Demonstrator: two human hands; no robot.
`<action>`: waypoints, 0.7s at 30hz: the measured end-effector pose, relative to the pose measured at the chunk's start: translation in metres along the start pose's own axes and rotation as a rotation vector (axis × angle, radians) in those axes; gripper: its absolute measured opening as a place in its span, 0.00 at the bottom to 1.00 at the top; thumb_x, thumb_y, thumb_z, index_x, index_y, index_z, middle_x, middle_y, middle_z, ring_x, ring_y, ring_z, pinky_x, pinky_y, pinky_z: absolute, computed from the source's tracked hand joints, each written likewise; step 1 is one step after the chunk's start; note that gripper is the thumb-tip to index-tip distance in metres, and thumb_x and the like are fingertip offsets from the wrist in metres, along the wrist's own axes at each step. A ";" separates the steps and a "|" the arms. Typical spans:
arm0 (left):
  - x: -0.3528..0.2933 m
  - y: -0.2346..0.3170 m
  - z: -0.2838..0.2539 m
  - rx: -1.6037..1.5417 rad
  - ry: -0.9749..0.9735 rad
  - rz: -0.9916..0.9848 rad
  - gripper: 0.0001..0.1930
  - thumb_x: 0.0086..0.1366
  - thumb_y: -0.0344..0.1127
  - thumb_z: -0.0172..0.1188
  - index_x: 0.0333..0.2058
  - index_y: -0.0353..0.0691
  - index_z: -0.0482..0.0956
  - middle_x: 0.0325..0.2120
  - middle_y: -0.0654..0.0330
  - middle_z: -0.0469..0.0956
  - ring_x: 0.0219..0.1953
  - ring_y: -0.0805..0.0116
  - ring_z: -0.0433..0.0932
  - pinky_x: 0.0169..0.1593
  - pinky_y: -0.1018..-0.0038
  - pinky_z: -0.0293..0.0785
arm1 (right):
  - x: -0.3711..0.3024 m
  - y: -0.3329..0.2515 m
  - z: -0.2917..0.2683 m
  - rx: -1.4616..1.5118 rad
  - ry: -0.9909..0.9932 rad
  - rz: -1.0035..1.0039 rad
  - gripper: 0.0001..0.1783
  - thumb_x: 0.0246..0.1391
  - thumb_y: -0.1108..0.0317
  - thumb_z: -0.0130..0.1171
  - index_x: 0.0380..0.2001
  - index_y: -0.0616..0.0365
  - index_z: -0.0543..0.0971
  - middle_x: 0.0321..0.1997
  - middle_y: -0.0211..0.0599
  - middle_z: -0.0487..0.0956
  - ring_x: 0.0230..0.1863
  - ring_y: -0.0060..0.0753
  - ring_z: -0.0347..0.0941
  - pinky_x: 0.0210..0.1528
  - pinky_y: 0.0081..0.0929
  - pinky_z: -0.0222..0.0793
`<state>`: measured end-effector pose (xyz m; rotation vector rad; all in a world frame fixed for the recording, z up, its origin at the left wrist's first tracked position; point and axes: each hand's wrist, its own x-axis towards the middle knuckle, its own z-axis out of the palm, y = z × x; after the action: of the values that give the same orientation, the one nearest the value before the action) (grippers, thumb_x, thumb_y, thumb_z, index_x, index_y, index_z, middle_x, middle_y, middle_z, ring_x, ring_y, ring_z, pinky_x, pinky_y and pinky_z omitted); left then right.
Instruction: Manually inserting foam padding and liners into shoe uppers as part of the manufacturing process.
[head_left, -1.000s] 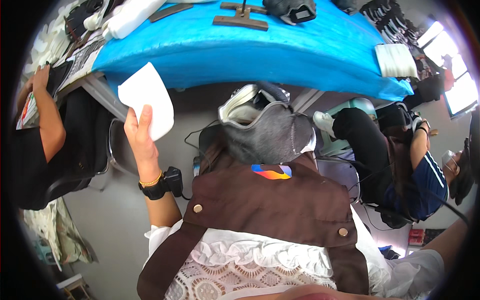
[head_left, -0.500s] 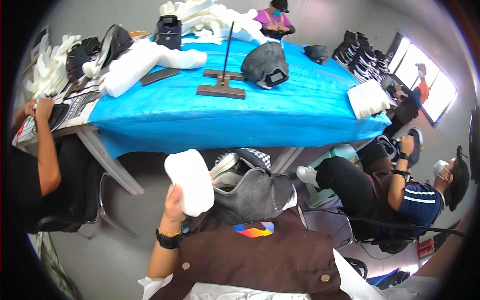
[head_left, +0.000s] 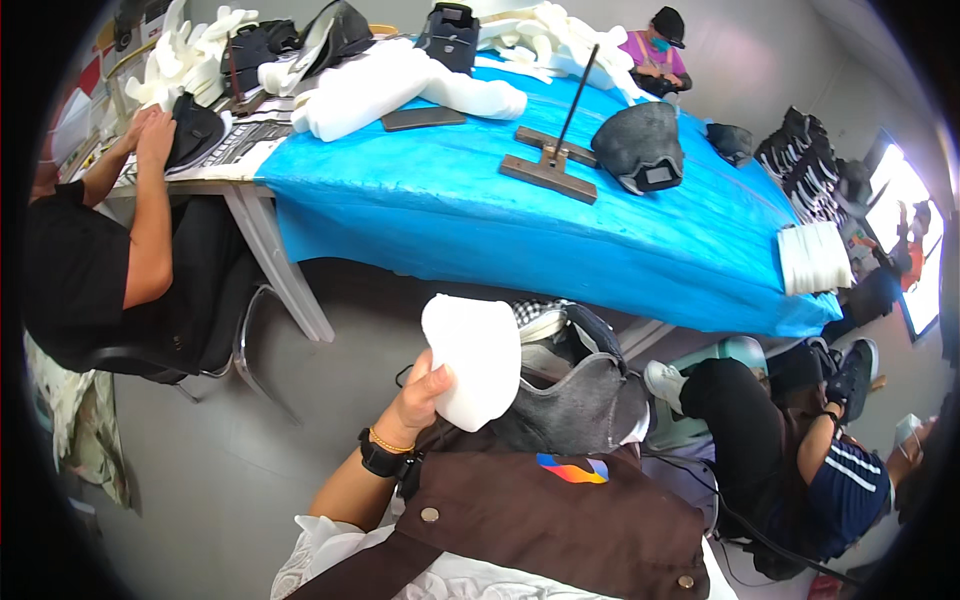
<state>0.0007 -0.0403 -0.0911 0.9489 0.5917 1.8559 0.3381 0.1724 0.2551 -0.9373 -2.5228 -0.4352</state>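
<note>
My left hand (head_left: 416, 402) is closed on the lower edge of a white, rounded, slightly curved pad (head_left: 474, 362), thumb on its near side. It is held up in front of my brown apron (head_left: 560, 505). Right behind and beside the pad, above my lap, lies an open dark grey fuzzy piece (head_left: 575, 415), which looks like a shoe upper. A black-and-white checked fabric and pale lining show in its opening. The pad covers part of its left side. My right hand is out of sight.
Ahead stands a table with a blue cover (head_left: 430, 230). On it are white padded rolls (head_left: 370, 95), a metal stand with a rod (head_left: 550, 165), another dark grey piece (head_left: 640, 145) and a white stack (head_left: 814, 258). Co-workers sit left, right and far; a black cable (head_left: 745, 525) runs at right.
The view has swung left, so the table and co-workers sit farther right. My left hand still holds the white pad, now turned slightly. A bare forearm at the lower right has left the picture.
</note>
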 end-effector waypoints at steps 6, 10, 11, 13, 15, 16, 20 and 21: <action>-0.002 0.013 0.015 0.093 0.009 0.039 0.46 0.59 0.63 0.56 0.64 0.31 0.55 0.56 0.38 0.67 0.53 0.49 0.74 0.57 0.60 0.71 | -0.013 0.009 0.014 -0.036 0.041 -0.012 0.30 0.58 0.53 0.48 0.59 0.59 0.68 0.62 0.46 0.70 0.60 0.38 0.69 0.60 0.34 0.65; -0.012 0.024 0.030 0.161 0.056 0.062 0.48 0.59 0.69 0.51 0.63 0.32 0.57 0.55 0.42 0.70 0.51 0.53 0.76 0.53 0.62 0.73 | -0.021 -0.008 0.005 -0.072 0.061 -0.023 0.29 0.58 0.55 0.49 0.59 0.59 0.68 0.62 0.46 0.70 0.60 0.38 0.69 0.60 0.34 0.65; -0.011 0.026 0.039 0.159 0.058 0.060 0.49 0.57 0.70 0.53 0.62 0.32 0.58 0.55 0.43 0.70 0.51 0.54 0.76 0.54 0.62 0.73 | -0.026 -0.010 -0.001 -0.094 0.070 -0.023 0.29 0.58 0.55 0.49 0.59 0.59 0.67 0.62 0.46 0.70 0.60 0.38 0.69 0.60 0.34 0.65; -0.007 0.035 0.052 0.188 0.051 0.001 0.51 0.52 0.67 0.60 0.62 0.32 0.58 0.55 0.45 0.70 0.52 0.56 0.75 0.54 0.64 0.72 | -0.041 -0.016 -0.020 -0.165 0.098 -0.024 0.29 0.58 0.56 0.50 0.59 0.59 0.67 0.62 0.46 0.70 0.61 0.38 0.69 0.60 0.34 0.65; -0.004 0.047 0.060 0.363 -0.061 -0.097 0.53 0.46 0.63 0.66 0.62 0.31 0.58 0.56 0.46 0.70 0.53 0.59 0.74 0.54 0.67 0.71 | -0.062 -0.030 -0.051 -0.263 0.135 -0.023 0.28 0.58 0.57 0.50 0.59 0.59 0.67 0.62 0.46 0.69 0.61 0.38 0.69 0.61 0.34 0.64; -0.003 0.052 0.066 0.330 -0.085 -0.136 0.52 0.47 0.58 0.68 0.63 0.30 0.57 0.57 0.46 0.68 0.56 0.60 0.72 0.57 0.67 0.69 | -0.072 -0.038 -0.068 -0.316 0.160 -0.018 0.28 0.58 0.57 0.50 0.59 0.59 0.67 0.62 0.46 0.69 0.61 0.38 0.69 0.61 0.34 0.64; 0.006 0.050 0.060 0.332 -0.146 -0.116 0.48 0.49 0.56 0.68 0.61 0.31 0.61 0.47 0.54 0.75 0.49 0.66 0.76 0.53 0.70 0.70 | -0.113 -0.076 -0.134 -0.549 0.280 -0.006 0.28 0.58 0.59 0.51 0.59 0.60 0.67 0.62 0.47 0.69 0.61 0.38 0.68 0.61 0.34 0.64; 0.007 0.053 0.061 0.337 -0.159 -0.129 0.47 0.49 0.56 0.68 0.60 0.30 0.62 0.46 0.53 0.76 0.48 0.65 0.77 0.52 0.70 0.71 | -0.121 -0.087 -0.147 -0.599 0.309 -0.004 0.28 0.58 0.60 0.51 0.59 0.60 0.67 0.62 0.47 0.69 0.61 0.38 0.68 0.61 0.34 0.64</action>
<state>0.0210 -0.0575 -0.0147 1.2343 0.8635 1.5767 0.4024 -0.0183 0.3118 -0.9681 -2.1374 -1.2773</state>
